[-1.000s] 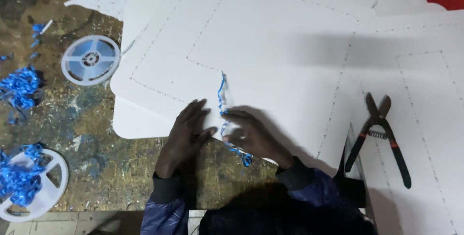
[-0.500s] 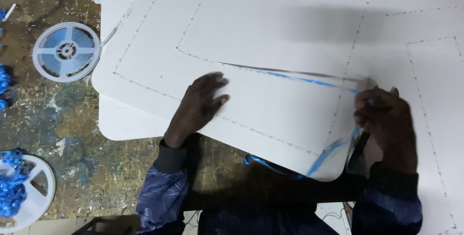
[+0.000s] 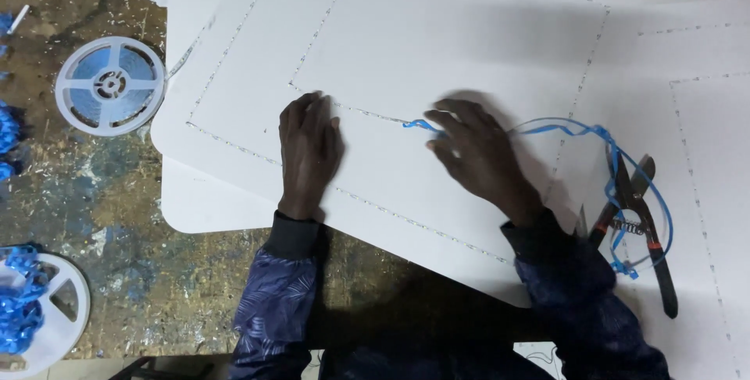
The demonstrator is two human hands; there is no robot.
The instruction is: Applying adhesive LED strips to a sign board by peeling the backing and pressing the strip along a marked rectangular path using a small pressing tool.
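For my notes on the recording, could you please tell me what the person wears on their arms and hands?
Both hands are bare: no gloves on the left hand or the right hand. Each arm has a dark blue long sleeve with a faint lighter leaf-like pattern and a plain dark ribbed cuff at the wrist.

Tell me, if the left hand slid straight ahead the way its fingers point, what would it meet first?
Probably the dotted line on the white board, just past the left hand; beyond it, only bare board shows.
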